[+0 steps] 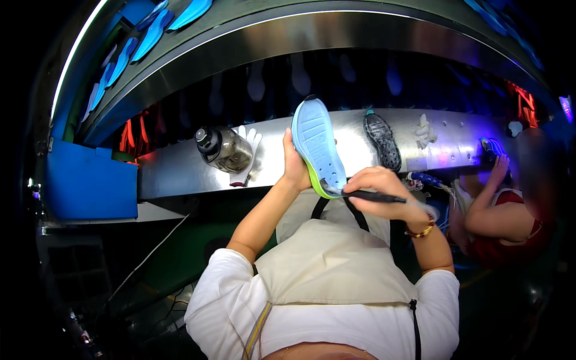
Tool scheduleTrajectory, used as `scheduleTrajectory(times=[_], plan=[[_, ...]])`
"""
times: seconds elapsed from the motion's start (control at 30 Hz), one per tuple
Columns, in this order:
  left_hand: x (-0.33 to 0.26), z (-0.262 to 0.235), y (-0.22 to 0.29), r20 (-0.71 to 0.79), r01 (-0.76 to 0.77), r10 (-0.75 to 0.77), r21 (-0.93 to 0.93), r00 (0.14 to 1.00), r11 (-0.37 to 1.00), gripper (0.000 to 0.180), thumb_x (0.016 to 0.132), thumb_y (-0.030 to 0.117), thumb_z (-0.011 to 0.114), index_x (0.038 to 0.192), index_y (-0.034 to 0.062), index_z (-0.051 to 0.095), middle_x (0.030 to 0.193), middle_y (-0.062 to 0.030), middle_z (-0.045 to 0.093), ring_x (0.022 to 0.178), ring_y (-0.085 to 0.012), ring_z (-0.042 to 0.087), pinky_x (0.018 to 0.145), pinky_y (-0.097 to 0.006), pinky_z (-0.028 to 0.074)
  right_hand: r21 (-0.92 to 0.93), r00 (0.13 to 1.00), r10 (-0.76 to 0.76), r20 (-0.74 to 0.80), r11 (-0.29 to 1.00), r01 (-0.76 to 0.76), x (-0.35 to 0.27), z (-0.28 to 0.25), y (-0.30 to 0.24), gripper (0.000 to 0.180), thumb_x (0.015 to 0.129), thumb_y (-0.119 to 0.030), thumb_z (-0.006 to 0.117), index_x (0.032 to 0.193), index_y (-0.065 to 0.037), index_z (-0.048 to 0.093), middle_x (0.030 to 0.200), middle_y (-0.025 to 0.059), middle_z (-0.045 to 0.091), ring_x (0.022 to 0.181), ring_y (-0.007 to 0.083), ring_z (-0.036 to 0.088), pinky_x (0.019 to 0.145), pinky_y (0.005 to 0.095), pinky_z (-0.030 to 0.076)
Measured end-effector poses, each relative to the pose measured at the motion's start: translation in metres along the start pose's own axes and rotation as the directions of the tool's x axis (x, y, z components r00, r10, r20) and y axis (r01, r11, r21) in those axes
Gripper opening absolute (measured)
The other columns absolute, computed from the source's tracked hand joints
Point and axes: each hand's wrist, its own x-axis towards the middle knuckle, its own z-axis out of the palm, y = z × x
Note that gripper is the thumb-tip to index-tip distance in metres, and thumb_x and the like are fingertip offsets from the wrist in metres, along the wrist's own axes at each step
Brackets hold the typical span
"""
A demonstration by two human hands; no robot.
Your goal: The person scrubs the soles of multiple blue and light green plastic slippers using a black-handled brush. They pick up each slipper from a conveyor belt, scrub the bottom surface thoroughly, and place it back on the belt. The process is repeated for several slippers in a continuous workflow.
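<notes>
Blue shoe sole (pixel 315 135) sits over counter (pixel 174 174), grasped by fingers of left hand (pixel 294 165); right hand (pixel 387 191) grips brush (pixel 378 196) at sole's near end; brushing judged under way, remainder unclear.

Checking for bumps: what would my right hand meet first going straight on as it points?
Most likely the blue and green shoe sole in your left hand; the black brush in your right hand seems to touch its lower end, though depth is unclear.

The left hand (pixel 294 163) has room leftward until the glove (pixel 254 141) and bottle (pixel 231 153).
</notes>
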Motion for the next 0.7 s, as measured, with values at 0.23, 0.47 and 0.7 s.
scheduleTrajectory(times=[0.23,0.47,0.7], plan=[[-0.013,0.031,-0.014,0.249,0.169,-0.144,-0.084,0.958,0.982,0.08,0.08,0.066,0.007,0.12,0.0065,0.042,0.103,-0.0144,0.055,0.094,-0.0251,0.054,0.082,-0.038,0.044,0.291,0.874,0.185,-0.449,0.955,-0.053,0.028,-0.016,-0.008,0.014,0.073,0.001,0.061,0.087,0.001,0.063,0.082,0.0111,0.063,0.073,0.0145,0.06,0.066,0.0233,0.047],[-0.012,0.041,-0.005,0.162,0.124,-0.103,-0.124,0.981,0.985,0.07,0.083,0.061,0.016,0.117,0.0075,0.044,0.104,-0.0118,0.054,0.091,-0.0259,0.055,0.079,-0.039,0.046,0.41,0.945,0.059,-0.32,0.909,0.082,0.02,-0.027,-0.018,0.016,0.07,-0.001,0.064,0.086,0.003,0.063,0.087,0.0134,0.063,0.081,0.0184,0.06,0.073,0.028,0.047],[-0.01,0.04,-0.001,0.292,0.016,0.015,-0.103,0.956,0.995,0.081,0.079,0.067,0.009,0.117,0.0048,0.043,0.099,-0.0174,0.056,0.091,-0.026,0.056,0.077,-0.038,0.047,0.31,0.981,-0.174,-0.08,0.932,0.19,0.019,-0.031,-0.014,0.019,0.067,-0.001,0.066,0.085,0.0,0.064,0.086,0.0118,0.064,0.082,0.0213,0.061,0.075,0.0289,0.047]])
